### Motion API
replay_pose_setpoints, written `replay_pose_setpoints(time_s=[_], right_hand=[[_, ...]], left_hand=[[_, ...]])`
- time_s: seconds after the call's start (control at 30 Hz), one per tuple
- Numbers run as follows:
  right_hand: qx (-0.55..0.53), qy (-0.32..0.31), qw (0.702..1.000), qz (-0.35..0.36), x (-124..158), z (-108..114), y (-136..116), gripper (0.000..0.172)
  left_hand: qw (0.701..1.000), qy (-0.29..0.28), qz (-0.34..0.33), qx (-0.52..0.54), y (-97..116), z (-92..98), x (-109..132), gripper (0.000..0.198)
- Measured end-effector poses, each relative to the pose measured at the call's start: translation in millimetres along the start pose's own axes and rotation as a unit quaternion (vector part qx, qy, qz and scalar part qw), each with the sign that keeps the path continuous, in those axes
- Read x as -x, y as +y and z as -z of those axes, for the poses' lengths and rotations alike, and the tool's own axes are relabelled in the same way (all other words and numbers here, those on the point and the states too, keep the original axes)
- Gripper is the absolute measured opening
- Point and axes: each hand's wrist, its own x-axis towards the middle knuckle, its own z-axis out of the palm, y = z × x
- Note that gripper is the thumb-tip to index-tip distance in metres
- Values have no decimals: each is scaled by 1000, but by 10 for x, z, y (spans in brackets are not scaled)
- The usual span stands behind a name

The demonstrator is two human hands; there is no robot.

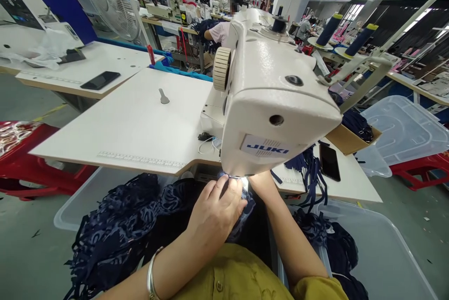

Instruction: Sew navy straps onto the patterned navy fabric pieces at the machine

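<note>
My left hand (218, 209) lies at the front of the white sewing machine (280, 80), below its head. Its fingers are bent and press on a piece of dark blue patterned fabric (244, 211) that hangs down towards my lap. Opposite it, my right hand (260, 184) reaches in under the machine head from the right. The head hides the fingers of that hand, so what they hold cannot be seen. The needle area is also out of sight, though a bright light shows beside the fabric.
A heap of navy patterned pieces (122, 225) fills a clear bin at left. More navy pieces (338, 248) lie in a bin (382, 244) at right. On the white table (140, 122) lie a small grey tool (163, 96), navy strips (312, 174) and a phone (329, 162).
</note>
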Motion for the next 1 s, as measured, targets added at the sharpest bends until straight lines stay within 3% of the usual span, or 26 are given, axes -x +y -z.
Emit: replay_pose_setpoints(time_s=[0.13,0.2,0.37,0.67,0.87,0.93,1.0], right_hand=[[44,71,996,-23,203,38,-15,7],[47,85,995,-40,356,86,-55,10],[31,-96,992,-74,709,230,-177,24],[8,-135,986,-99,821,222,-141,24],[7,-108,993,-43,834,239,-124,18],[31,-99,995,0,861,287,-177,15],[52,-112,991,60,899,341,-266,13]], left_hand=[[1000,-6,3,3,-13,9,9,29],[1000,-7,8,1,-22,5,11,30],[1000,-16,0,-6,-24,-12,10,30],[997,-53,-45,-44,19,-27,61,33],[998,-41,-49,-26,32,-62,43,40],[998,-43,-34,34,21,4,31,34],[984,-81,-14,160,-2,124,31,22]])
